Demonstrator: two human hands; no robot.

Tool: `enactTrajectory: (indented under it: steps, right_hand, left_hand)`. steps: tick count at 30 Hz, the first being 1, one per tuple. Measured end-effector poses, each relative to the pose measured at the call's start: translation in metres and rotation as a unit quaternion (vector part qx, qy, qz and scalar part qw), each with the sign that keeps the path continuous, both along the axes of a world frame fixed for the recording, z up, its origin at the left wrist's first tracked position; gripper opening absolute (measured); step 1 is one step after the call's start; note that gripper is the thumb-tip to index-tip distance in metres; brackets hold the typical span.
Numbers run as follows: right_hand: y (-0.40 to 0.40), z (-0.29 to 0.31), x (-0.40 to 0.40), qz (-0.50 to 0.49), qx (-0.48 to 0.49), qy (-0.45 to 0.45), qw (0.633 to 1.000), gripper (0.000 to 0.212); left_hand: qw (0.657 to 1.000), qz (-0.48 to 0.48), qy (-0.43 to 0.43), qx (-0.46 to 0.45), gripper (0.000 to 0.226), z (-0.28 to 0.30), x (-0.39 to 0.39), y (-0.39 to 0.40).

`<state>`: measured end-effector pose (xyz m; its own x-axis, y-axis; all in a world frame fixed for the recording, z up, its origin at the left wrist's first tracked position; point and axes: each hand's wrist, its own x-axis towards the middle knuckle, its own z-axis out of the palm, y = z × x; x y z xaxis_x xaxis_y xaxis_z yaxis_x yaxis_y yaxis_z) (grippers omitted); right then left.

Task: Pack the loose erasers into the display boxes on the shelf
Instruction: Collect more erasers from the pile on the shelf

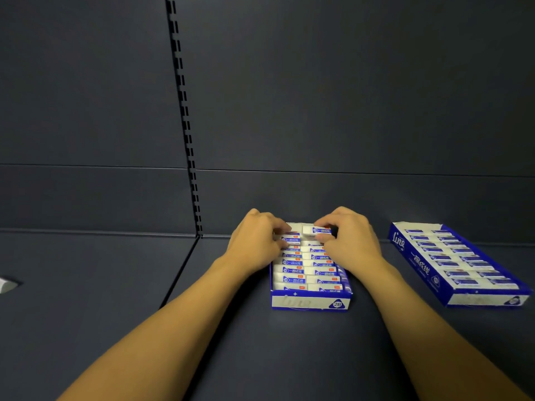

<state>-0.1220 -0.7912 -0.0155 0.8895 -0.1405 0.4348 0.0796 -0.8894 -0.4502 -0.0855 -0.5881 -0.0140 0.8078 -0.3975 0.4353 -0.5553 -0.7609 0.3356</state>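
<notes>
Eraser point(312, 231) at far end of centre display box point(311, 302), lower middle of frame, pinched by right hand point(348, 240). Left hand point(254, 240) fingers curled onto erasers in left column; grip unclear. Second display box point(460, 263), filled, at right on dark shelf point(115, 285).

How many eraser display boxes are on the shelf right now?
2. One display box sits in the middle under both hands; a second display box lies angled to its right. More may be out of view.
</notes>
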Motion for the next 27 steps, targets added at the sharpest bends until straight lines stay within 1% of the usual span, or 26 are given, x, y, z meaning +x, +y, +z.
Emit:
enactTrajectory:
  steps: [3,6,10,17,27]
  right_hand:
    - [0.0012,-0.0014,0.0006,-0.003,-0.005,0.006,1.0,0.03]
    - [0.001,-0.0025,0.0006,-0.009,-0.01,0.019,1.0,0.031]
    - [0.001,-0.001,-0.0011,-0.018,-0.019,0.038,0.999,0.033]
    - [0.0047,0.0018,-0.0042,-0.025,-0.037,0.045,0.998,0.035]
    - [0.0077,0.0062,-0.0068,-0.022,-0.068,0.055,0.996,0.039]
  left_hand:
    - [1.0,0.009,-0.013,0.015,0.027,0.0012,-0.0018,-0.0015]
    - [0.999,0.015,-0.016,0.03,0.024,0.0018,-0.002,-0.0036]
    - [0.996,0.017,-0.044,0.075,0.026,0.0029,-0.0036,-0.0076]
    - [0.992,0.006,-0.071,0.102,0.03,0.0043,-0.007,-0.0064]
    - [0.995,0.017,-0.068,0.077,0.025,0.0016,-0.0059,-0.0037]
